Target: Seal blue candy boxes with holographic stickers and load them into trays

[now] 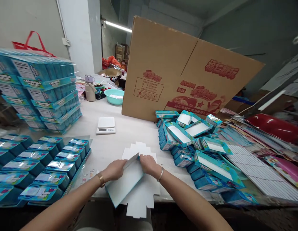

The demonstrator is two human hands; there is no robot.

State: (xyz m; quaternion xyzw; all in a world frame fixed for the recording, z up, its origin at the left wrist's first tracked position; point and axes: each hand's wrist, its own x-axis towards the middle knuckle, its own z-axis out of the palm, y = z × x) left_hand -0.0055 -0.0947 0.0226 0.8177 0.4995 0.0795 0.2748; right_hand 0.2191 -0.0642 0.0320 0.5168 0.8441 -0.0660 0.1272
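Observation:
A partly folded cardboard tray (pixel 124 184), white inside with teal edges, slants across the front of the table before me. My left hand (pixel 117 170) is closed on its left side wall, near the far end. At the tray's far right corner, my right hand (pixel 149 165) pinches the cardboard, with a bit of teal showing by the fingertips. Flat white die-cut cardboard blanks (pixel 140 202) lie under the tray, their notched tabs jutting out beyond it and over the table's front edge.
Folded teal trays (pixel 179 134) are heaped at the right, before a large brown carton (pixel 187 73). Teal packages (pixel 40 160) fill the left front, with stacked packs (pixel 47 93) behind. A white scale (pixel 106 125), a green basin (pixel 114 97) and a bottle (pixel 90 89) stand farther back.

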